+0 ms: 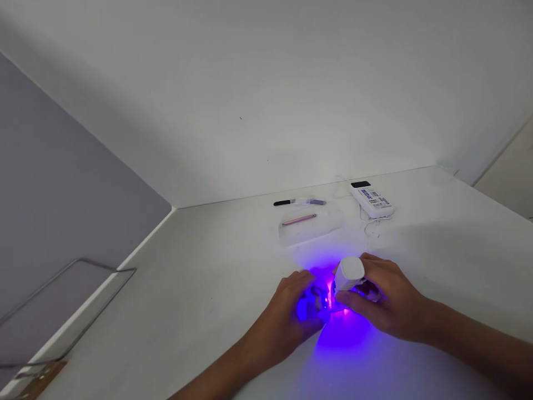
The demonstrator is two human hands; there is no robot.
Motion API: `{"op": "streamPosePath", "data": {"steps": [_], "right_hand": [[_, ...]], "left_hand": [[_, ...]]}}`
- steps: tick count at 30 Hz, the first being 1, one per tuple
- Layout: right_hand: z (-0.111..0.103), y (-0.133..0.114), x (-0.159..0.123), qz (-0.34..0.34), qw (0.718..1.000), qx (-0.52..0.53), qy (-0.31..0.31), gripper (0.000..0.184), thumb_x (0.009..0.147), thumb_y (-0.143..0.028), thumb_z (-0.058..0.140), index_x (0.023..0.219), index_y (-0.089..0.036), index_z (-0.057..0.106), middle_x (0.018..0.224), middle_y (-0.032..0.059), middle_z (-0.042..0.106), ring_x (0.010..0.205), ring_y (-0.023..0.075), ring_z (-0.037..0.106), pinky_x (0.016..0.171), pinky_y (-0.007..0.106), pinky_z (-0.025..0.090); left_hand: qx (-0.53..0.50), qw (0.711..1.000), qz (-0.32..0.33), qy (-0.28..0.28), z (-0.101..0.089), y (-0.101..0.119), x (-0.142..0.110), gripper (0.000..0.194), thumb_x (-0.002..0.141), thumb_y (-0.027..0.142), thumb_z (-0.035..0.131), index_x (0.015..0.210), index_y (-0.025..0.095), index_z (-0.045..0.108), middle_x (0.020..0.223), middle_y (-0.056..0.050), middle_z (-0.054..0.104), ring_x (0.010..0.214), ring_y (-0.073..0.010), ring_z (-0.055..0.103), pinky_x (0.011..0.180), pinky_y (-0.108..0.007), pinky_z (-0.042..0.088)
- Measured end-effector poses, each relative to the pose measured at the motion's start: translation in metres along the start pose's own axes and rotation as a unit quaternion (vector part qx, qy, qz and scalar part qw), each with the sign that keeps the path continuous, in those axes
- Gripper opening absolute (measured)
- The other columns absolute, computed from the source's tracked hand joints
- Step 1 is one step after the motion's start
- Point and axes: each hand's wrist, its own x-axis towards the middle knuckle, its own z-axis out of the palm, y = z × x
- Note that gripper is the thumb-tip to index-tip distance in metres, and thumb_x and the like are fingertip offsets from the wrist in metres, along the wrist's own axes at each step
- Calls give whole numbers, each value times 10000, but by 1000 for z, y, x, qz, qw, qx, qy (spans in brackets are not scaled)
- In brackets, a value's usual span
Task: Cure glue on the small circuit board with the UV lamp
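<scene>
My right hand (387, 294) grips a small white UV lamp (352, 269) with a squared, rounded top, its thumb in front and fingers behind. Violet light spills from under the lamp onto the white surface. Close on the left, my left hand (293, 305) curls its fingers and thumb around something small beside the lamp. Glare and the fingers hide what that is; only blue-lit shapes show between them. Both hands are low over the table, nearly touching at the lamp.
Behind the hands, a pink pen-like tool (300, 220) lies on a translucent sheet (310, 232). Farther back is a slim pen-like item with a black end (283, 203). A white power bank (372, 200) with a thin cable sits back right. Bent metal wire (97, 264) crosses the left edge.
</scene>
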Motion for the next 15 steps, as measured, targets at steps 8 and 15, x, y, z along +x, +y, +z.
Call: {"op": "streamPosePath", "data": {"steps": [8,15], "right_hand": [[0,1,1,-7,1000,5,0,378,1076,-443,482,843,-190,638,612,-34,595,526,111,511,558,245,404],[3,4,-1,-11,1000,-3,20,419,1074,-459,484,770,-196,603,556,-47,571,493,106,483,557,243,403]], "left_hand": [[0,1000,31,-2,-1,-5,0,124,860,151,666,920,238,601,930,15,579,870,-195,507,847,-342,391],[3,999,48,-6,-2,-6,1,102,873,147,650,925,223,606,920,6,584,865,-188,518,802,-319,402]]}}
